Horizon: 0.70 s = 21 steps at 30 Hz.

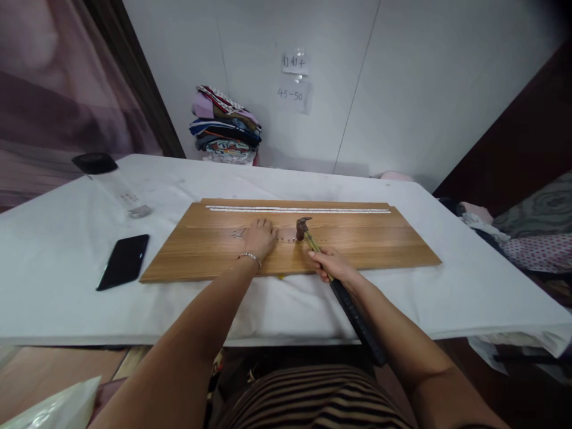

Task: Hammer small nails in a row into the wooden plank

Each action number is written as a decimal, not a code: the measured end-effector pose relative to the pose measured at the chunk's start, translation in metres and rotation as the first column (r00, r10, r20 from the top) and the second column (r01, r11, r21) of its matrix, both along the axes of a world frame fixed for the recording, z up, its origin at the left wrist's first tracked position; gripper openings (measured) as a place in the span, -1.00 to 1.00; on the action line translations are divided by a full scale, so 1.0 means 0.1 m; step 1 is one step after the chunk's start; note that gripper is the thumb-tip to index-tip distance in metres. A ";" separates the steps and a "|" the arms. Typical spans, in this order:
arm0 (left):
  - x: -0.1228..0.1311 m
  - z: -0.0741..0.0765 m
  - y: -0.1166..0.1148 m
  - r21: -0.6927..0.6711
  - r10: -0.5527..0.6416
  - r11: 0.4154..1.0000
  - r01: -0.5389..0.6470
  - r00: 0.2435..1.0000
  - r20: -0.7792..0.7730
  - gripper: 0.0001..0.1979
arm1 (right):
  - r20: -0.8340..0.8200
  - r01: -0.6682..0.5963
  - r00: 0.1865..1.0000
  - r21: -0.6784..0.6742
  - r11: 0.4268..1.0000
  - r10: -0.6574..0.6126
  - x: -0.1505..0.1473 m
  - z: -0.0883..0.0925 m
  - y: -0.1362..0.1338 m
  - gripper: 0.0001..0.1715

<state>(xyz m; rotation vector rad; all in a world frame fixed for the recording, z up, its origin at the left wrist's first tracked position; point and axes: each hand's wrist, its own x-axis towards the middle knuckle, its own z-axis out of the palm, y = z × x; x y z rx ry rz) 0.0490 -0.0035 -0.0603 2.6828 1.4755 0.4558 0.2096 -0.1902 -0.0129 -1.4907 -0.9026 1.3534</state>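
Note:
A wooden board (210, 250) lies flat across the white-covered table. My right hand (333, 265) is wrapped round the yellowish shaft of a claw hammer (353, 310); its rusty head sits over the middle of the board and its black grip points back toward me. My left hand (260, 238) rests palm down on the board, fingers stretched out and slightly apart, a bracelet on the wrist. Just left of it lie several loose nails (238, 233). Between my left hand and the hammer head, a row of small nails (288, 240) shows in the wood, with dark dots continuing rightward.
Two white measuring strips (299, 210) run along the board's far side. On the left are a black phone (124, 262) and a clear bottle with a black lid (114, 185). Folded clothes (227, 128) are stacked by the wall, beside paper notes (295, 95).

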 end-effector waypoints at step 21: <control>-0.01 -0.01 0.01 0.016 -0.004 1.000 0.005 1.000 -0.013 -0.67 | -0.037 0.022 0.999 -0.028 0.999 -0.023 -0.02 0.06 0.01 -0.51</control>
